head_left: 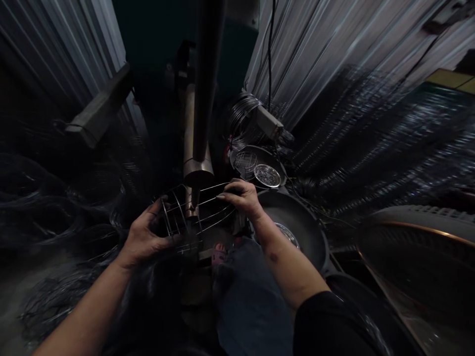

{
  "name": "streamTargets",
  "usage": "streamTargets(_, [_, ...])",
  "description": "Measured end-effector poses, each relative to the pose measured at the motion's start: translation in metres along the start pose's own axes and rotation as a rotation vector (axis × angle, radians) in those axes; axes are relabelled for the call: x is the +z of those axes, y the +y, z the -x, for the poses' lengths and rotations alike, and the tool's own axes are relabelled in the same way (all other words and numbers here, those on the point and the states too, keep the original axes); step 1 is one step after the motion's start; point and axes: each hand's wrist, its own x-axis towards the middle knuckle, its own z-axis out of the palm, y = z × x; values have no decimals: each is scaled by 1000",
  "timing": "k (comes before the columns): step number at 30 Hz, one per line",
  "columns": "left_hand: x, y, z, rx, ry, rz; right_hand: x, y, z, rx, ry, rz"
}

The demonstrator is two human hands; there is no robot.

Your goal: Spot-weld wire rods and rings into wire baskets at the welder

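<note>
A wire frame (178, 210) of thin rings joined by long straight wires lies sideways between my hands, around the lower tip (192, 203) of a machine. My left hand (145, 233) grips its ringed end, fingers behind the rings and thumb along the lower side. At the other side, my right hand (242, 196) pinches the long wires between thumb and fingers. Just above the frame, a brass-coloured cylinder (191, 128) and a dark vertical rod (210, 74) come close together. Whether the tip touches the wire, I cannot tell.
Right of my hands are a round pan (309, 225) and a smaller tray (237, 157) holding a round wire grid and a shiny disc (267, 175). A wire coil (243, 116) hangs behind. Wire pieces (55, 301) lie left; a large round-rimmed object (419, 227) stands right.
</note>
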Motion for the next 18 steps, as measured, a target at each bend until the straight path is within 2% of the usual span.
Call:
streamTargets(7, [0,-8,0,28,6,-28,-1,3,-2,-31,-17,-41])
streamTargets(13, [0,-8,-1,26,-71,70,0,5,-2,-34,-1,-79])
streamTargets(18, [-2,-6,-1,27,-52,63,2,4,0,11,20,-95])
